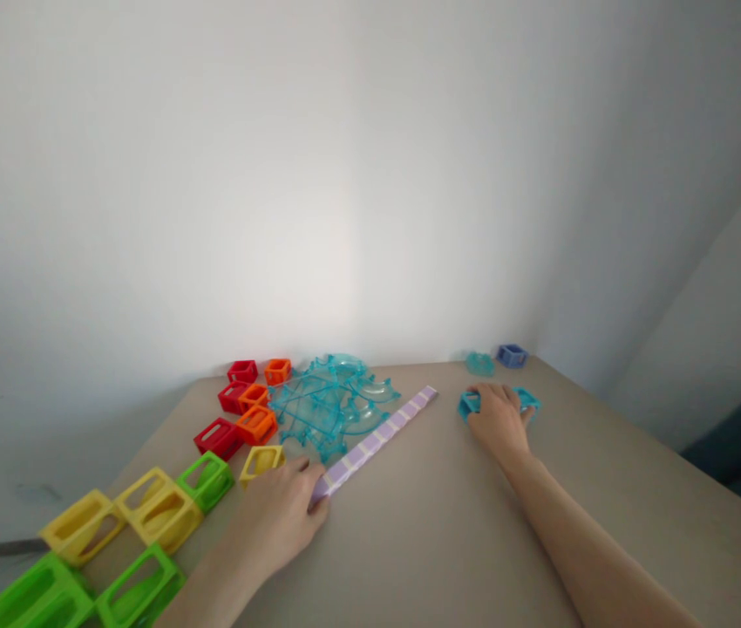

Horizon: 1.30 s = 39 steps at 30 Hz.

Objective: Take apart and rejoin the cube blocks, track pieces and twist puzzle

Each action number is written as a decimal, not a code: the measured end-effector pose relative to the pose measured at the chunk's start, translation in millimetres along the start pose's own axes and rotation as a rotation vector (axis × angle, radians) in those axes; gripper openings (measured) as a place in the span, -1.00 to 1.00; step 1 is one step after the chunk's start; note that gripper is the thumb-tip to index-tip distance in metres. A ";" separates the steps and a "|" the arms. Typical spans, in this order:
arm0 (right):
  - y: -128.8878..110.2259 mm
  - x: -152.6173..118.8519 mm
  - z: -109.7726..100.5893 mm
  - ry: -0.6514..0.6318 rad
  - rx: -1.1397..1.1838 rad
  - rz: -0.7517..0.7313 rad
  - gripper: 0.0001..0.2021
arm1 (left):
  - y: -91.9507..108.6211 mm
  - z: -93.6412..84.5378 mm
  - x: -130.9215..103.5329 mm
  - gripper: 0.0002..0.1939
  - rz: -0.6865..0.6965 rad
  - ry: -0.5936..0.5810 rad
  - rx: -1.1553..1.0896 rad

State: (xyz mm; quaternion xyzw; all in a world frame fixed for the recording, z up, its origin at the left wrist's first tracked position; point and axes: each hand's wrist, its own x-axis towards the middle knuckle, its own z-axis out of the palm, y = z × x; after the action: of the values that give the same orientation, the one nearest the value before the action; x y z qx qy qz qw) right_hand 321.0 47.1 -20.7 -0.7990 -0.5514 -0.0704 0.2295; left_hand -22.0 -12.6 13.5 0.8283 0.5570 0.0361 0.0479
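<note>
My left hand (288, 506) is closed around the near end of a long flat strip (377, 440) with purple and white stripes. The strip lies slantwise over the table, its far end pointing up and right. On the right, my right hand (499, 414) reaches down over light-blue open-sided blocks (528, 399), its fingers curled over them. Blue shows on both sides of that hand, and the fingers hide the middle. Left of the strip spreads a pile of clear turquoise plastic track pieces (324, 401), some of them curved.
Red blocks (219, 438), orange blocks (257, 425), yellow blocks (159, 510) and green blocks (139, 589) cover the table's left side. A turquoise clear piece (479, 364) and a dark-blue block (513, 355) sit at the back right, near the wall (357, 218).
</note>
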 end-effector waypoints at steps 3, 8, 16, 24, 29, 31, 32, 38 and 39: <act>-2.0 -0.6 1.5 0.013 -0.001 0.011 -0.54 | -0.1 -0.1 0.5 -0.72 -0.009 0.001 -0.003; -2.8 -0.5 2.5 0.013 0.002 0.003 -0.54 | -1.0 -0.9 1.1 -0.73 -0.017 0.004 -0.004; -8.2 -4.3 3.0 0.060 0.028 -0.016 -0.55 | -1.1 -0.7 1.5 -0.73 -0.011 0.015 0.005; -30.2 -16.3 -5.3 0.166 0.107 -0.165 -0.51 | -4.7 3.8 2.3 -0.74 0.008 0.024 -0.004; -43.4 -22.3 -3.4 0.187 0.217 -0.299 -0.52 | -3.7 2.8 3.9 -0.73 -0.007 0.022 -0.009; -45.6 -22.8 -1.5 0.186 0.272 -0.353 -0.56 | -2.5 1.7 4.0 -0.74 -0.012 0.028 -0.017; -46.4 -22.9 -0.8 0.184 0.303 -0.382 -0.57 | -1.8 1.2 3.8 -0.75 -0.012 0.037 -0.023; -53.5 -27.5 -1.0 0.161 0.478 -0.546 -0.61 | -4.1 2.2 2.4 -0.74 0.049 0.214 -0.097; -55.0 -28.9 -1.6 0.154 0.499 -0.563 -0.61 | -7.1 2.5 3.0 -0.73 0.033 0.277 -0.100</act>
State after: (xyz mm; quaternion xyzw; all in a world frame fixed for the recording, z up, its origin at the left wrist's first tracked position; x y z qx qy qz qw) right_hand 259.9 37.6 -13.9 -0.5281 -0.7306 -0.0542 0.4295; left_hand -27.1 -7.2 10.2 0.8209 0.5423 0.1786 0.0112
